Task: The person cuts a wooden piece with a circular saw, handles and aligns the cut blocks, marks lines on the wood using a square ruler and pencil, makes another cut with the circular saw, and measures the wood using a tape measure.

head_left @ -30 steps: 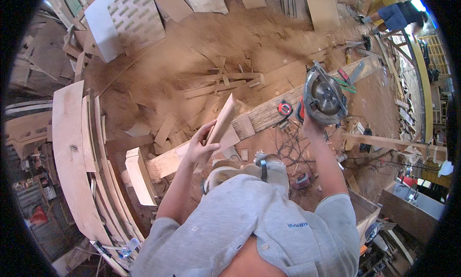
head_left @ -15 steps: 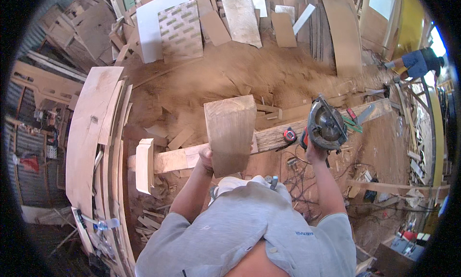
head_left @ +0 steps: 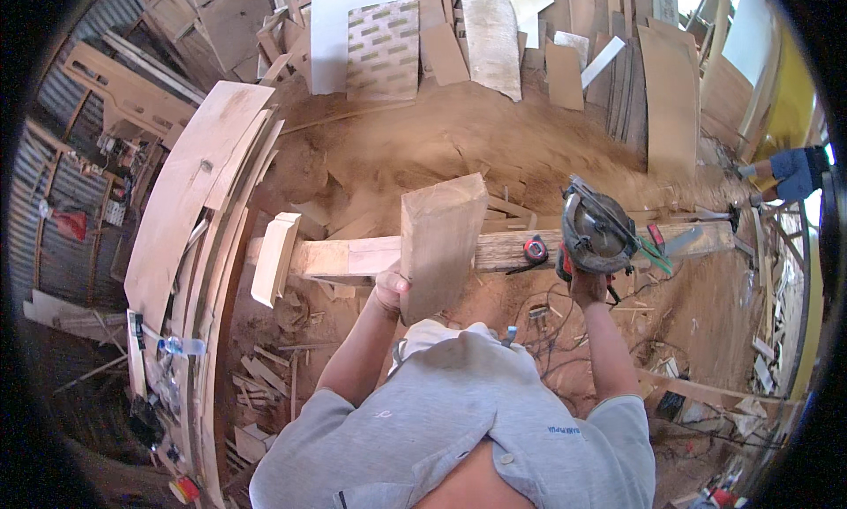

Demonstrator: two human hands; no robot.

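My left hand (head_left: pixel 391 290) is closed around the lower left edge of a thick wooden board (head_left: pixel 441 244), tilted up in front of my chest. Its far fingers are hidden behind the board. In my right hand (head_left: pixel 589 288) is a circular saw (head_left: pixel 600 231), gripped by its handle, with its round guard uppermost. Both are over a long wooden beam (head_left: pixel 507 246) that runs across in front of me. A red and black tape measure (head_left: pixel 535 250) rests on the beam between the board and the saw. A short pale wood piece (head_left: pixel 276 259) sits across the beam's left end.
Long planks (head_left: pixel 190 200) are stacked at the left, with a plastic bottle (head_left: pixel 183 346) beside them. Sawdust (head_left: pixel 415 138) covers the ground ahead, and panels (head_left: pixel 382 50) lean at the back. Dark cables (head_left: pixel 538 341) trail below the saw. Another person (head_left: pixel 790 174) is at far right.
The board has turned a little, so more of its side shows. The saw stays in my right hand, slightly lower in view. My view has swung, shifting the surroundings rightward.
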